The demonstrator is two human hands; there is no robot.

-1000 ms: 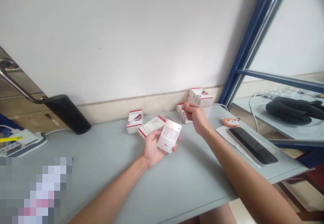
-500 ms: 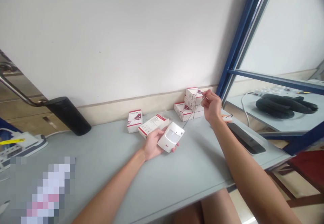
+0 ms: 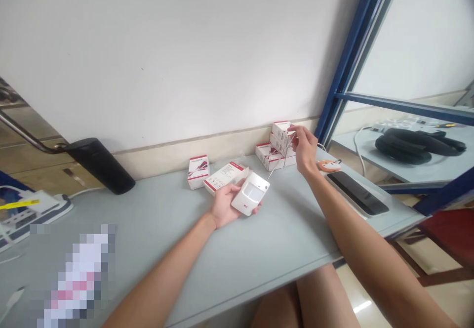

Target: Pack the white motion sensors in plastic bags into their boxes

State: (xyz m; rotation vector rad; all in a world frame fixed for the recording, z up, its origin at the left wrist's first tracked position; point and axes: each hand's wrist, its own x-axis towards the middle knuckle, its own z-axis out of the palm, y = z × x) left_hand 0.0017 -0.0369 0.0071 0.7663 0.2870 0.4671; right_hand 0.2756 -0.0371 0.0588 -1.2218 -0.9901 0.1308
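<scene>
My left hand (image 3: 225, 207) cradles a white motion sensor (image 3: 251, 193) from below, its lens facing up. A thin wire (image 3: 278, 160) runs from the sensor's top corner up to my right hand (image 3: 304, 149), whose fingertips pinch it just in front of a stack of small white-and-red boxes (image 3: 280, 143). Another box (image 3: 269, 157) lies beside that stack. Nearer my left hand, a flat box (image 3: 224, 177) lies close to an upright box (image 3: 198, 172).
A smartphone (image 3: 356, 193) lies at the table's right, near an orange fox-shaped tag (image 3: 328, 166). Behind the table runs a wall, with a blue metal frame (image 3: 351, 56) at right. A black tube (image 3: 100, 166) leans at left, above a power strip (image 3: 29, 209).
My right hand has moved up and right, away from the boxes, and the wire now stretches to it. The sensor has turned slightly in my left hand.
</scene>
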